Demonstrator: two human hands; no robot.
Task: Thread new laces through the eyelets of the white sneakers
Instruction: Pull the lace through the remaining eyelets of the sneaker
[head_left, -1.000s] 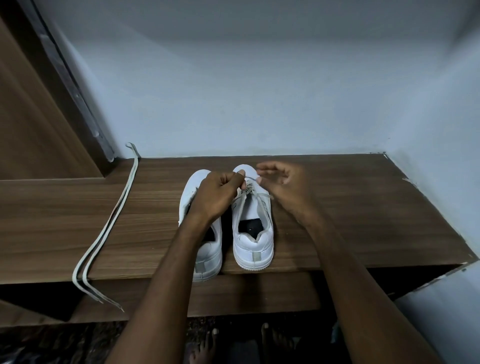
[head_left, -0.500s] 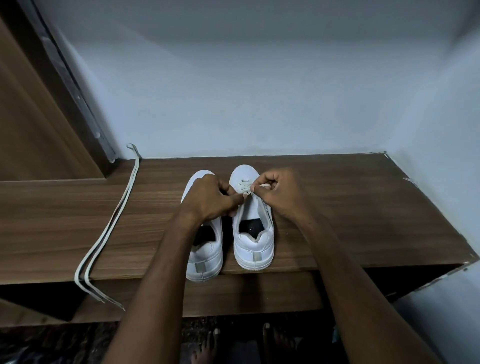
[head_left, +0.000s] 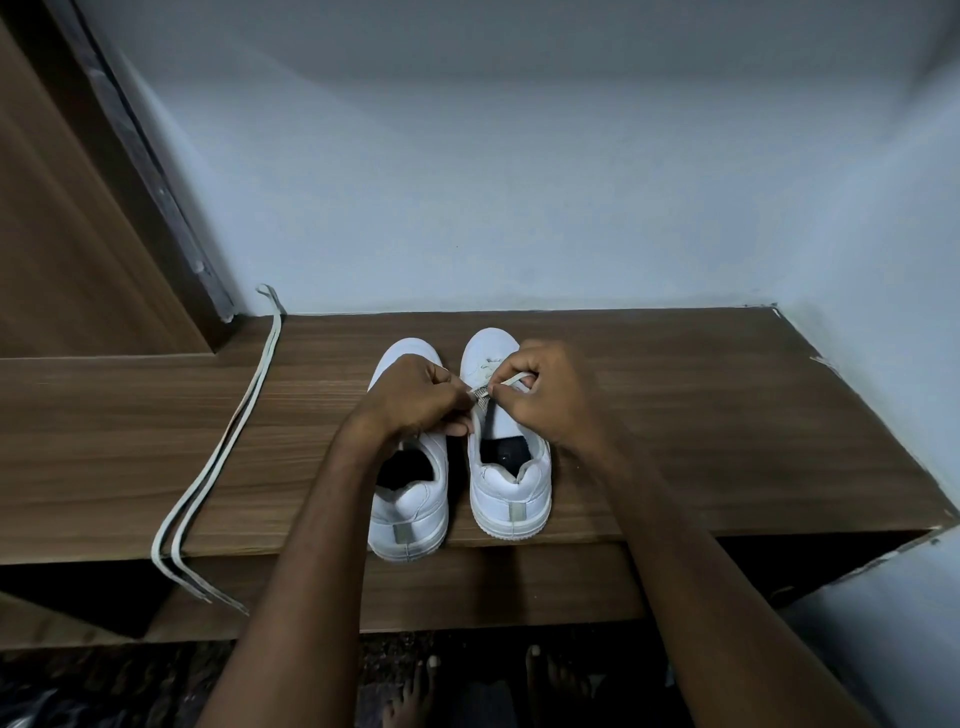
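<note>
Lacing work sits at the centre of the frame, where my left hand (head_left: 415, 397) and my right hand (head_left: 540, 397) meet over the right-hand white low-top sneaker (head_left: 506, 467). Both hands have their fingers curled tight: the left pinches the flat pale lace (head_left: 480, 393) just above the tongue, and the right pinches a loop of that same lace slightly higher and to the right. This shoe stands with its heel toward the bottom of the frame and its toe pointing up toward the pale blue-grey wall (head_left: 519, 182), so the eyelet rows run away from me along that long axis; the eyelets themselves are hidden under my fingers. As I judge it, the next pull has to go sideways across the tongue, and the right hand is the nearer one to draw the slack out to the right, where the brown wood-grain shelf (head_left: 727, 415) has open surface. To the left, the second white sneaker (head_left: 410, 499) stands just beside the first, partly under my left wrist, which leaves that hand little room. Both heels sit at the shelf's front edge, the left one slightly over it, so a hard tug toward me could tip a shoe off. At the left of the frame a second long pale lace (head_left: 223, 441) lies doubled, well apart, its ends hanging over the front edge.
</note>
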